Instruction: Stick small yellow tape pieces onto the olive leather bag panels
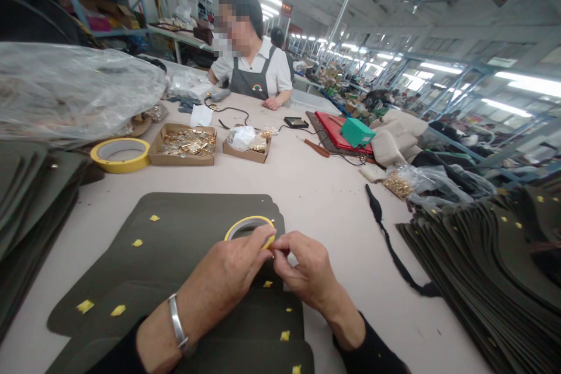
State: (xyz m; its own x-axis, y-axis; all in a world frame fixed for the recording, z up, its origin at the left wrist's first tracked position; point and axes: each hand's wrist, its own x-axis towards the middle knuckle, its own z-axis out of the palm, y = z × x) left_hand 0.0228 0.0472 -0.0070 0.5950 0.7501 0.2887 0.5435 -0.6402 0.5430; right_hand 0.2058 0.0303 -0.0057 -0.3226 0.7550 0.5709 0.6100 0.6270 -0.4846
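My left hand (pixel 232 263) is closed on a roll of yellow tape (pixel 239 225), held over the upper right part of a dark olive panel (pixel 175 257). Thumb and fingers of my right hand (pixel 307 263) are pinched together at the roll's near edge, touching my left fingertips. What lies in that pinch is too small to make out. Several small yellow tape pieces (pixel 118 310) are stuck on the overlapping olive panels beneath my hands.
Stacks of olive panels stand at left (pixel 35 204) and right (pixel 477 269). Farther back are a larger yellow tape roll (pixel 120 165), a cardboard box of gold metal parts (pixel 182 160), a smaller box (pixel 248 153) and a black strap (pixel 385 239). A person in an apron (pixel 256 79) is across the table.
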